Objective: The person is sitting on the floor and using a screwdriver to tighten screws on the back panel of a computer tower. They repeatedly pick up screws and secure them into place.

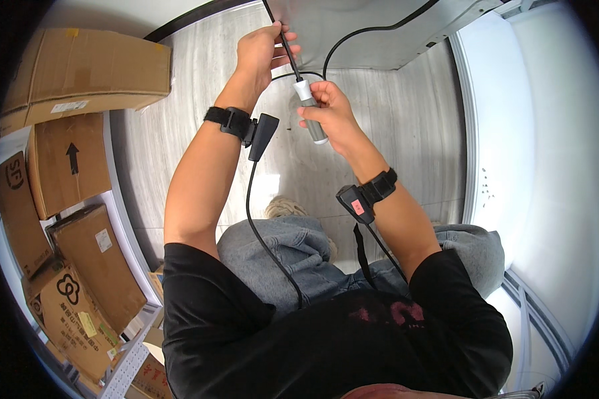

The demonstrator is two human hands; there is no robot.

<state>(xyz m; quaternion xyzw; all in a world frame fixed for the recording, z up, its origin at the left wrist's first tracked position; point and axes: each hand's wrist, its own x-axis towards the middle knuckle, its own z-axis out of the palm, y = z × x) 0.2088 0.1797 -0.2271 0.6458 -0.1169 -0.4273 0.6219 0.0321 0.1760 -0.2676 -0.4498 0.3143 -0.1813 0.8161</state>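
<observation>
grey handle (312,113) in right hand (333,116), cord (285,43) in left hand (263,53)

Upright grey cylinder (311,110) on black cable (287,50)

Left side: cardboard boxes (80,219) stacked on a white shelf (123,219).
Floor: pale wood-grain planks (406,133).
Right: white curved surface (539,153).

This looks like a storeroom or stock corner of a workplace. Brown cardboard boxes (80,66) with shipping labels crowd a white metal shelf (123,219) on the left, a pale grey plank floor (406,126) runs between, and white panels (539,133) close the right side.
</observation>
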